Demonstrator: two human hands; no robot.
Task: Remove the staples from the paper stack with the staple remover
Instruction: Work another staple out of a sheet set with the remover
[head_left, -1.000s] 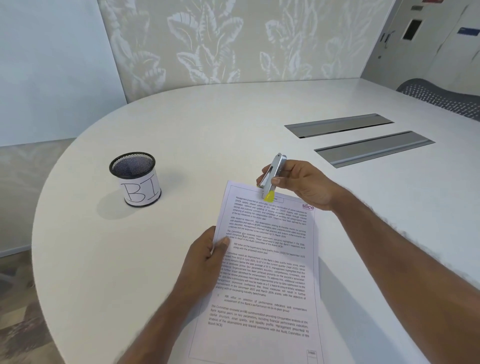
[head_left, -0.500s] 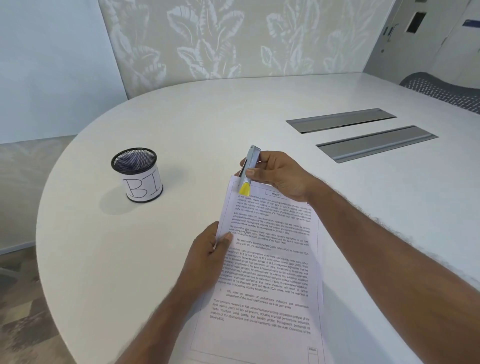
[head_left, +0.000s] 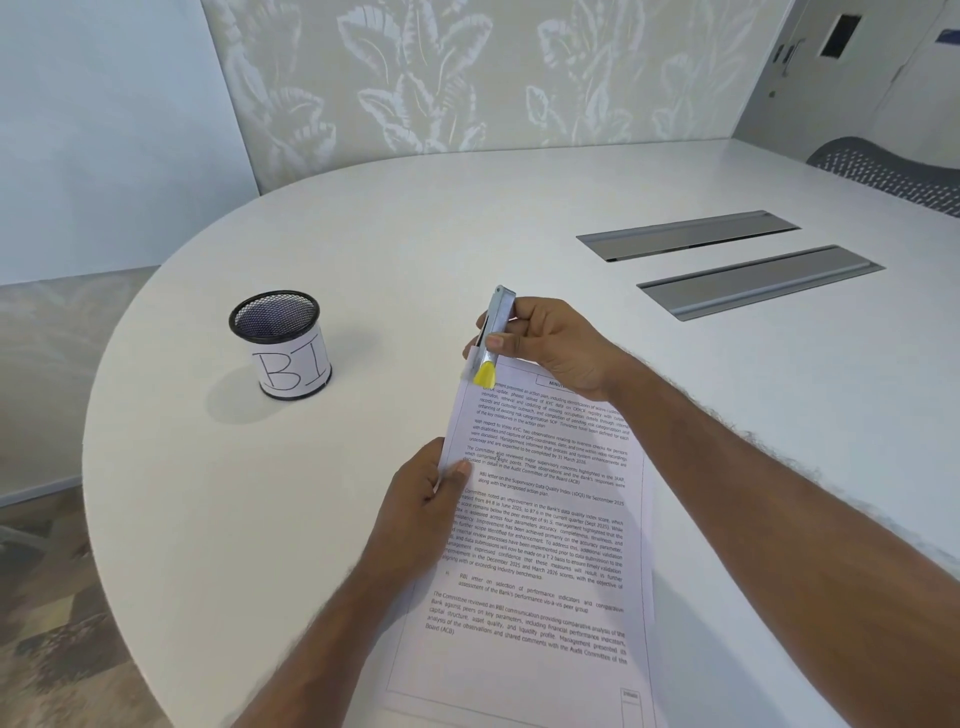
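Staple remover (head_left: 493, 332) gripped by right hand (head_left: 556, 343); left hand (head_left: 426, 499) pinches paper stack (head_left: 540, 545) edge.

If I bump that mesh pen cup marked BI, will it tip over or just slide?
Likely slides: the mesh pen cup looks squat and stands upright. Probably light: wire mesh, nothing showing above its rim. The smooth white table should give little grip.

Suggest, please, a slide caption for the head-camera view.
The right hand holds a yellow-tipped staple remover at the top left corner of the paper stack; the left hand grips its edge.
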